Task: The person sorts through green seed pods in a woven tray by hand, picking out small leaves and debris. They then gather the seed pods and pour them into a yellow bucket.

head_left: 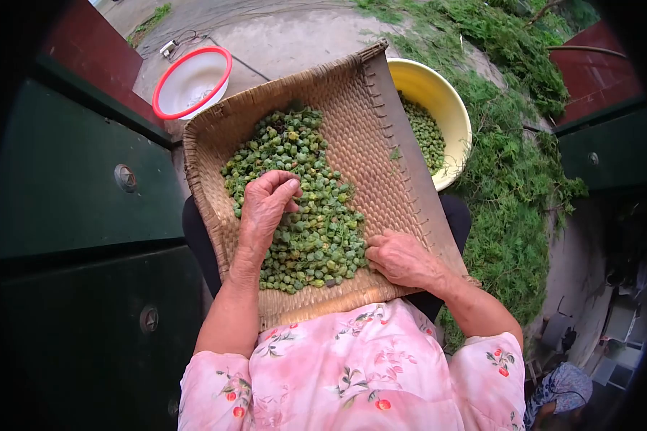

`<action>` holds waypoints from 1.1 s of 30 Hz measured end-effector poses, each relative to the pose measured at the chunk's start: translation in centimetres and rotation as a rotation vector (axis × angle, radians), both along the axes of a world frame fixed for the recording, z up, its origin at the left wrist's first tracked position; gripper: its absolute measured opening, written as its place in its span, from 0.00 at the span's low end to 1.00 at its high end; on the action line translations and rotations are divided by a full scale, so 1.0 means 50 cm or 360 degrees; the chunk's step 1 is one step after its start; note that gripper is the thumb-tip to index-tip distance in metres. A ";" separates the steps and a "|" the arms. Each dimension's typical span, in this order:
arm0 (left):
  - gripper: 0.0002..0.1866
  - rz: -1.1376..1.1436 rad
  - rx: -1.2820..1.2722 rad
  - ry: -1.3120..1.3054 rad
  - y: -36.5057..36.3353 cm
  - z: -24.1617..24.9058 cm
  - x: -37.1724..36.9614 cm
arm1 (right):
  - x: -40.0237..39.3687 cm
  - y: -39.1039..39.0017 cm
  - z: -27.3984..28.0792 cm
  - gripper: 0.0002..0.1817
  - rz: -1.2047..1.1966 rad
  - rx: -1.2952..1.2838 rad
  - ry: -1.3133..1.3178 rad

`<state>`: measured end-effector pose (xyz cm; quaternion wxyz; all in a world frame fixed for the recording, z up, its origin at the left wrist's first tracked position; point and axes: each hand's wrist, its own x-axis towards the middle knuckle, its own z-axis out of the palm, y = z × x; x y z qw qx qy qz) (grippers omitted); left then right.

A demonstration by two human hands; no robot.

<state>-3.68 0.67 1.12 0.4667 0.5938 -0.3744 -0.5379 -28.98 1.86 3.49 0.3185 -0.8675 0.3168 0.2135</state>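
Observation:
A woven wicker tray (366, 165) with a stitched rim rests across my lap, tilted. On it lies a long heap of small round green cones (309, 223), a few yellowish or brown. My left hand (269, 201) hangs over the middle of the heap, thumb and fingers pinched together; whatever is between the fingertips is too small to make out. At the heap's lower right edge, my right hand (402, 258) rests on the weave with its fingers curled. Its fingertips touch or nearly touch the cones, and what they hold is hidden.
Beyond the tray's right side stands a yellow basin (453, 122) partly filled with green cones. A red-rimmed white basin (194, 82) is at the far left. Cut green branches (503, 215) cover the ground at right. Dark green doors (79, 179) flank the left; a person's patterned head covering (568, 388) shows lower right.

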 end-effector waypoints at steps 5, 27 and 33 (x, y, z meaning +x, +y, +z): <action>0.08 -0.0016 -0.0021 0.0018 0.000 -0.005 0.001 | 0.037 -0.053 -0.063 0.10 -0.0332 -0.0322 -0.0624; 0.07 -0.0046 0.0051 0.0078 -0.013 -0.002 0.006 | -0.012 -0.180 -0.102 0.07 -0.0972 -0.0771 -0.1159; 0.07 0.0020 0.0106 0.0205 -0.014 -0.011 0.017 | 0.091 -0.183 -0.137 0.07 -0.0819 -0.0829 -0.0930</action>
